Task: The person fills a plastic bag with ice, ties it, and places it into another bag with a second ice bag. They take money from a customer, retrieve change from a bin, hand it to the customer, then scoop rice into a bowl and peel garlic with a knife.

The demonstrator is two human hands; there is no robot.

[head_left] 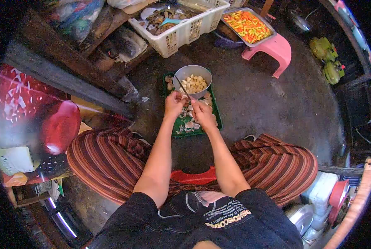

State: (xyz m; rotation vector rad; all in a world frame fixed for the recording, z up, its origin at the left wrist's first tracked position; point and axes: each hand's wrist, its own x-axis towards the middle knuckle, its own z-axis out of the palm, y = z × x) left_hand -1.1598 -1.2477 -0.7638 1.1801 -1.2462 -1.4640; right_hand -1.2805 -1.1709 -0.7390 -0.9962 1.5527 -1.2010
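My right hand (203, 115) is closed round the handle of a knife (181, 85), whose dark blade points up and to the left across the rim of a grey bowl. My left hand (175, 103) is pinched beside the blade, on a small pale piece that looks like a garlic clove (183, 96). Peeled cloves lie in the grey bowl (207, 74). Under the bowl and my hands is a green tray (217, 114), with peels (189, 125) and unpeeled pieces on it.
A white basket (168, 43) with mixed items stands ahead. To its right, a metal tray of chopped red and yellow pieces (247, 25) rests on a pink stool (283, 47). Green canisters (328, 62) are at the right, a red container (63, 126) at the left.
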